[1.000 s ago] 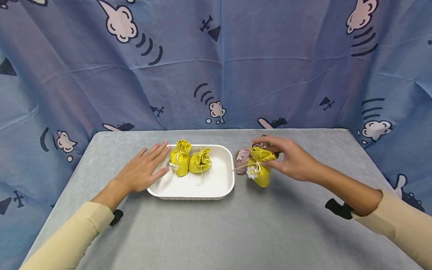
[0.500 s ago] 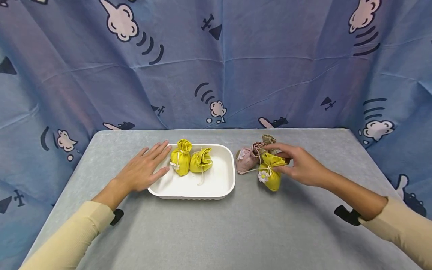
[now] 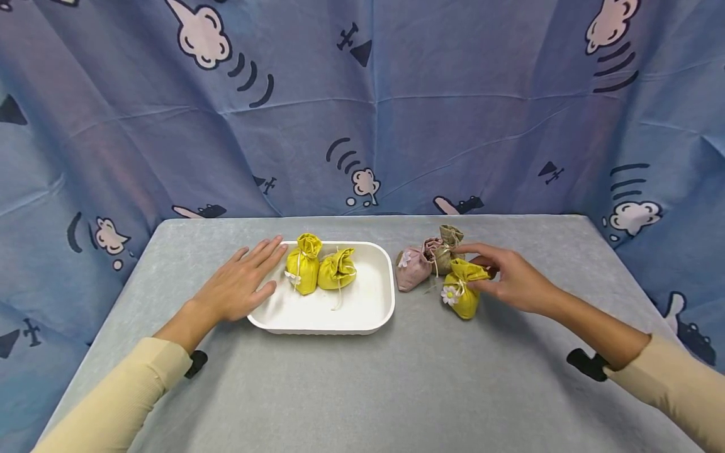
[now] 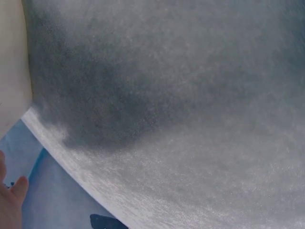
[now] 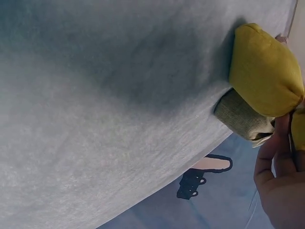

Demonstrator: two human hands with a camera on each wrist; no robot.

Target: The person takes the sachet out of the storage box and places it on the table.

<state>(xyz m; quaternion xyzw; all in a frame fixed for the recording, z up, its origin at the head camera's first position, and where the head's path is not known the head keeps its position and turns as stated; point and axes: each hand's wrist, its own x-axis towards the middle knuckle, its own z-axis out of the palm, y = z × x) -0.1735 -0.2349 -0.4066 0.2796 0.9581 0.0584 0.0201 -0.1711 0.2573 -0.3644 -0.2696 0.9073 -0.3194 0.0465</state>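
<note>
On the left we see the left hand (image 3: 235,286), its fingers straight, resting on the left end of the white tray (image 3: 368,296). In the tray we find a tall yellow pouch (image 3: 303,267) and, right beside it, a squat yellow pouch (image 3: 337,272). Next, on the gray table (image 3: 362,390), we see a pink pouch (image 3: 412,270) with its top by a brownish-green pouch (image 3: 444,253). Then we see the right hand (image 3: 515,281) pinching the top of a third yellow pouch (image 3: 467,296); we cannot tell if that pouch touches the table.
</note>
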